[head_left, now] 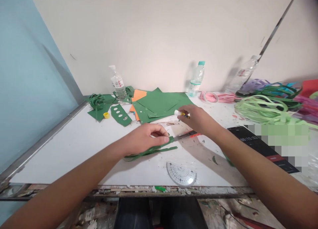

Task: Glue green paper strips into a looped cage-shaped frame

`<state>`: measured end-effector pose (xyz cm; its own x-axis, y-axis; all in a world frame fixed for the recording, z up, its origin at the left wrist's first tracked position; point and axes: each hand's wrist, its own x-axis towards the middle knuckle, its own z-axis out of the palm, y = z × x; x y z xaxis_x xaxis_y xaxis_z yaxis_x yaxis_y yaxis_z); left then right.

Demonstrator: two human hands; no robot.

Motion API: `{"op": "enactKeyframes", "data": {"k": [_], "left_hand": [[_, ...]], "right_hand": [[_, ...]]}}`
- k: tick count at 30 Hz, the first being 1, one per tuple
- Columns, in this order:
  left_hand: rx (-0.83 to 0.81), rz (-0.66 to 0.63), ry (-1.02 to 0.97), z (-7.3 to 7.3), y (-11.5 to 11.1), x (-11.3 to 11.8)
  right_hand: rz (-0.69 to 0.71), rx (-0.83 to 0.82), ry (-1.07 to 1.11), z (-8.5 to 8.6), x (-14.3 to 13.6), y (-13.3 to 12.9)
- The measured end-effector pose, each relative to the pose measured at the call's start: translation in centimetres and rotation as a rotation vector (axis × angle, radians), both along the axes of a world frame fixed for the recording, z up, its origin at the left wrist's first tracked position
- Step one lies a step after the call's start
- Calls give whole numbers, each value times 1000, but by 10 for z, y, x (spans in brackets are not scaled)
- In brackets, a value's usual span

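In the right hand (195, 116) is a glue stick (177, 112); a phone (260, 146) reads 00:15.

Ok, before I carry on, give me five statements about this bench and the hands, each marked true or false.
1. The right hand holds a white-ended glue stick. True.
2. The left hand is on the phone. False: it is at the green paper strips.
3. The clear protractor lies near the front edge of the table. True.
4. The yellow cap is on the stick. False: it is off, beside the green card with oval holes.
5. The teal-capped bottle stands beyond the right hand. True.
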<state>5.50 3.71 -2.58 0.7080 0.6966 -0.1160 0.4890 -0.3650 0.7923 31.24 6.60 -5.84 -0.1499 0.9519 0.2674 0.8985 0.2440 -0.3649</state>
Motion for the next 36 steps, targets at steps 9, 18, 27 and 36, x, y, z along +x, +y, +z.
{"op": "enactKeyframes", "data": {"k": [9, 18, 27, 36], "left_hand": [[-505, 159, -410, -1, 18, -18], [-369, 308, -597, -7, 27, -25], [225, 378, -372, -3, 5, -22], [92, 297, -460, -6, 1, -19]], "right_hand": [[197, 72, 212, 6, -37, -32], [345, 57, 477, 1, -45, -43], [420, 117, 520, -3, -48, -42], [493, 60, 571, -7, -52, -50]]}}
